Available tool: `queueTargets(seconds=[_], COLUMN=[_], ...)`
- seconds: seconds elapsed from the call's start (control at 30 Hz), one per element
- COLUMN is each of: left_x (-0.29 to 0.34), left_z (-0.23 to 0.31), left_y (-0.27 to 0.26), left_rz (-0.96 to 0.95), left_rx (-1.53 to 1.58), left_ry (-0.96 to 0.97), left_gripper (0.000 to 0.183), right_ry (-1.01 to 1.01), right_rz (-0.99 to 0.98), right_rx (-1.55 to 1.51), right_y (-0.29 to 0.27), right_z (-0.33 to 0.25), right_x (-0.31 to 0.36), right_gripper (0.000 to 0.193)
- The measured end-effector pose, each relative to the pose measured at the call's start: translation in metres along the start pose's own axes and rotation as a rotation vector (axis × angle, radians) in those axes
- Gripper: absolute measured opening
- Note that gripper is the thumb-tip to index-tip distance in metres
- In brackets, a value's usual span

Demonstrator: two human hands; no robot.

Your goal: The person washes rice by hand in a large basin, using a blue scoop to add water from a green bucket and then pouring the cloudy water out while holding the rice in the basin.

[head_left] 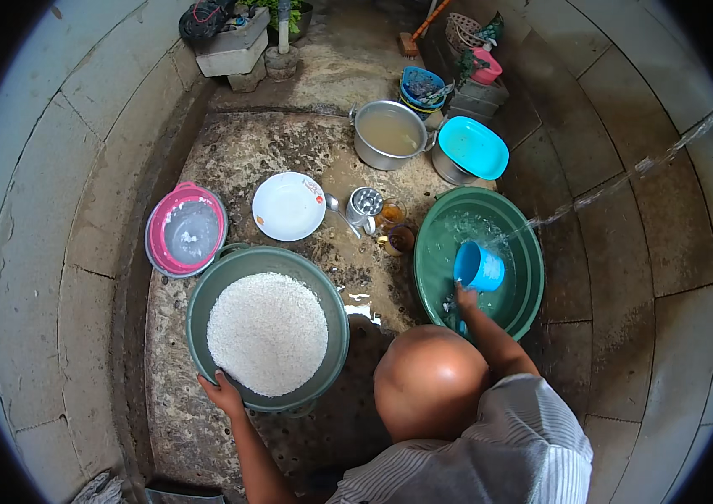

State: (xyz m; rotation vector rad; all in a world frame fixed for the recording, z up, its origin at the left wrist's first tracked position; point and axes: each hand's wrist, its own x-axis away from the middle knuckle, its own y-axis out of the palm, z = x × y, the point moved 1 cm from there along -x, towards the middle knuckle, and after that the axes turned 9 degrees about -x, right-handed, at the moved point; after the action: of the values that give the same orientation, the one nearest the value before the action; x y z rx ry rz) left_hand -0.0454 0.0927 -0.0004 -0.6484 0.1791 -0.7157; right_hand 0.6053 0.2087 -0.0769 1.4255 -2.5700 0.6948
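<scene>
My left hand grips the near-left rim of a grey-green basin, its thumb lapping over the edge. White grains that look like rice fill much of this basin. On the right, my right hand is closed at the near side of a blue dipper, apparently on its handle; the fingers are partly hidden. The dipper is tilted inside a green tub that has water in it. A stream of water falls into the tub from the upper right.
A pink colander in a grey bowl, a white plate, a spoon and several cups stand beyond the rice. Farther back are a metal pot of cloudy water and a pot under a blue tray. Walls flank both sides.
</scene>
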Motion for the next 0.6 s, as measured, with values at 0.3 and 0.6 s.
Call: queueTargets(seconds=[0.3, 0.6], left_x=[-0.002, 0.002], left_z=[-0.003, 0.006], left_y=[-0.016, -0.003], left_rz=[0.083, 0.055], left_rx=[-0.109, -0.065], left_ry=[-0.003, 0.001], left_gripper=[0.043, 0.037], right_ry=[0.548, 0.406], right_rz=[-0.359, -0.405], right_rx=[-0.703, -0.799], right_y=[0.041, 0.009], right_z=[-0.071, -0.215], right_x=[0.034, 0.095], right_gripper=[0.045, 0.04])
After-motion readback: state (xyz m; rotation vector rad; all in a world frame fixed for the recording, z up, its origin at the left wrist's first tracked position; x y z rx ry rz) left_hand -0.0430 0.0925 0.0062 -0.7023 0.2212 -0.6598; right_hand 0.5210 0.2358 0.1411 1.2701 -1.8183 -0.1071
